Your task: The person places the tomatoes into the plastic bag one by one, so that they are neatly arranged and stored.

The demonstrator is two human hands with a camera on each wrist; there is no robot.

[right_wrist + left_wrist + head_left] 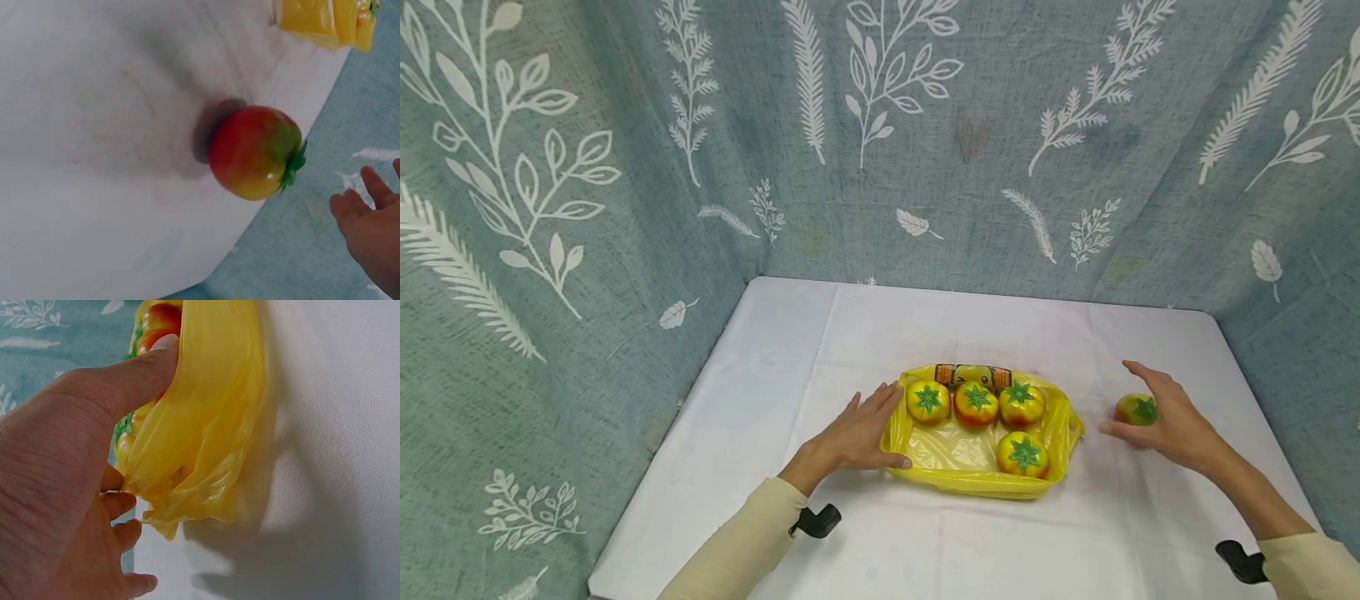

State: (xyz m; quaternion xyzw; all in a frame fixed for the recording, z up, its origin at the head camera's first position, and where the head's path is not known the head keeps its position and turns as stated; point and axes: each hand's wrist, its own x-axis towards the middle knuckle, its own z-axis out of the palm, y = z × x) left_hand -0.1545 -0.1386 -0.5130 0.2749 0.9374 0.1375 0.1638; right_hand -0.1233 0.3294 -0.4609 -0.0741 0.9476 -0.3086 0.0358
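A yellow plastic bag (951, 454) lies spread in a tray-like shape on the white table, a cartoon face printed on its back edge. Several red-and-yellow tomatoes with green leafy tops sit inside, three along the back and one (1023, 454) at front right. My left hand (857, 429) touches the bag's left end, fingers spread along its side and thumb at the front corner. Over to the right, my right hand (1176, 421) hovers with thumb and fingers wide apart around a single tomato (256, 153). A gap shows between hand and tomato in the right wrist view.
The white-covered table (760, 333) carries the bag and the lone tomato. A grey-green curtain (925, 208) with white leaf prints hangs behind it and along both sides. A loose bag corner (1077, 425) sticks out toward the right hand.
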